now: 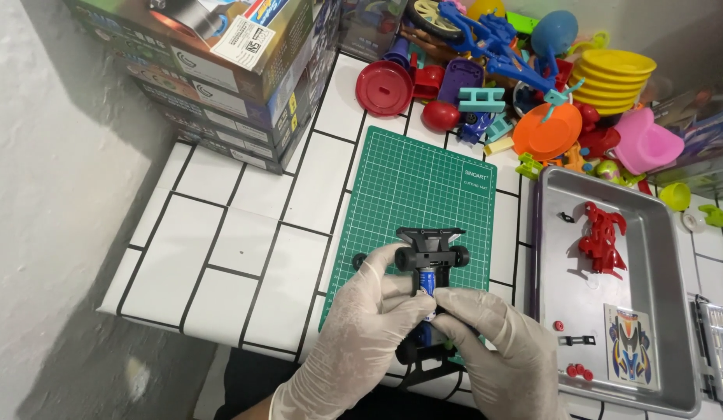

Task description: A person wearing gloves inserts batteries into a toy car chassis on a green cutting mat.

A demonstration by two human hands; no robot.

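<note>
A small black toy car chassis (430, 250) with black wheels lies over the near part of a green cutting mat (423, 187). Both of my hands wear white gloves and hold it. My left hand (360, 327) grips the chassis from the left side, thumb near a blue cylindrical part (426, 278) set lengthwise in its middle. My right hand (497, 342) pinches the same blue part and the rear of the chassis from the right. The chassis's near end is mostly hidden under my fingers.
A metal tray (657, 233) at right holds a red body shell (602, 237), a sticker sheet (630, 344) and small red and black parts. A heap of colourful plastic toys (532, 85) fills the far side. Stacked boxes (221, 70) stand at far left. A loose black wheel (359, 260) lies at the mat's left edge.
</note>
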